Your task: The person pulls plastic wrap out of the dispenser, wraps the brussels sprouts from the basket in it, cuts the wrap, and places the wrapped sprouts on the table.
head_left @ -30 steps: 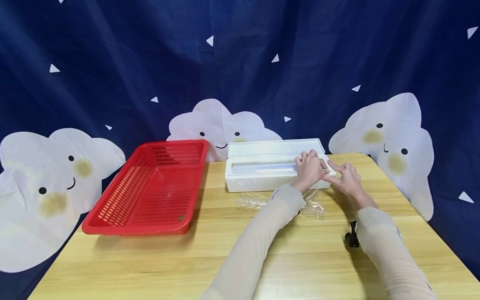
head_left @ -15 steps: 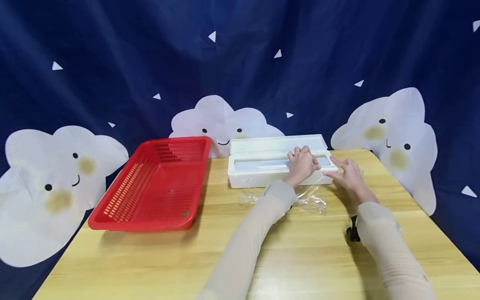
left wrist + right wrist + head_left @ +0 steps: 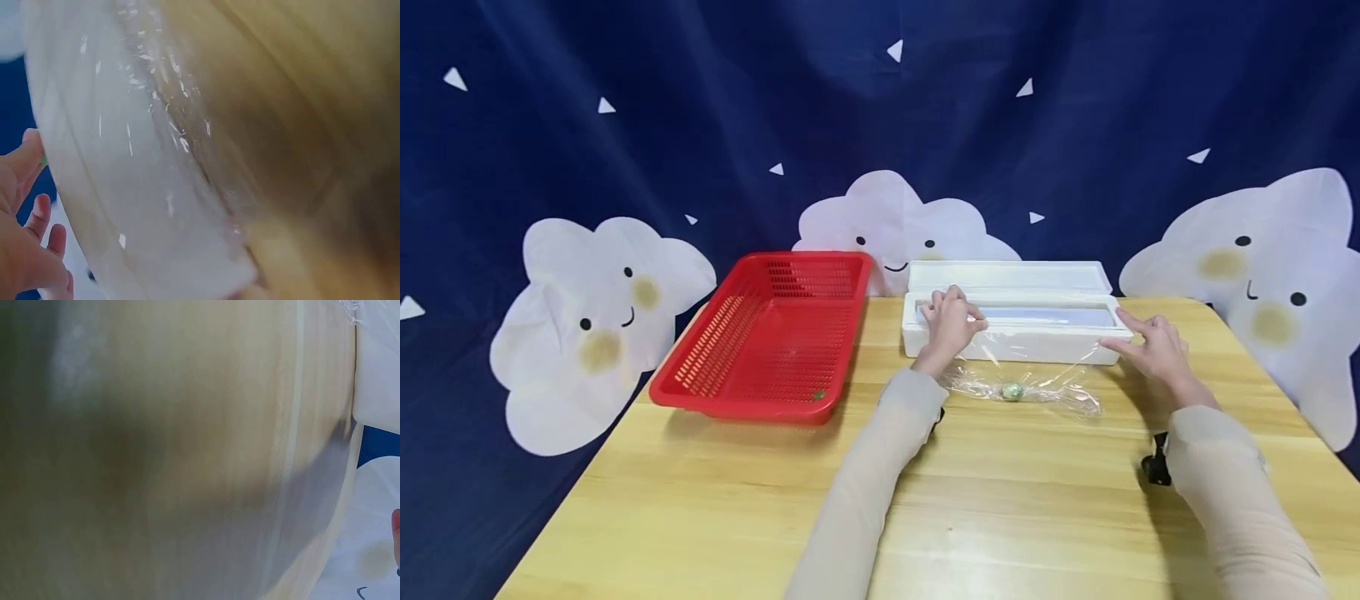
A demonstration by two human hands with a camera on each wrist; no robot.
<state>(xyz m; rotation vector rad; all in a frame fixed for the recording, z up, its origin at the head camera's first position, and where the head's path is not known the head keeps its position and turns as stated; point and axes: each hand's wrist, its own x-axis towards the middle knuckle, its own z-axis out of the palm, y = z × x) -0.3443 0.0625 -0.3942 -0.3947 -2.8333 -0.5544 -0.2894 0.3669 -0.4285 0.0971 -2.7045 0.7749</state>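
Observation:
A white cling film dispenser box (image 3: 1015, 343) stands at the back of the table with its lid (image 3: 1007, 277) raised. Clear cling film (image 3: 1037, 367) hangs over its front, and its crumpled end lies on the table around a small round green thing (image 3: 1012, 391). Near the box's left end, my left hand (image 3: 951, 325) pinches a small green slider (image 3: 44, 160) at the front top edge; the fingers mostly hide it. My right hand (image 3: 1153, 350) grips the box's right end between thumb and forefinger. Only a fingertip (image 3: 397, 528) shows in the right wrist view.
A red perforated plastic basket (image 3: 767, 350) stands left of the box, with a small green spot (image 3: 818, 395) near its front corner. Behind the table hangs a dark blue curtain (image 3: 737, 100) printed with clouds. A black wrist mount (image 3: 1156, 460) sits beside the right sleeve.
My left hand has slid leftward along the box front, from near its right end to near its left end. The right hand stays at the right end. The head view has shifted left.

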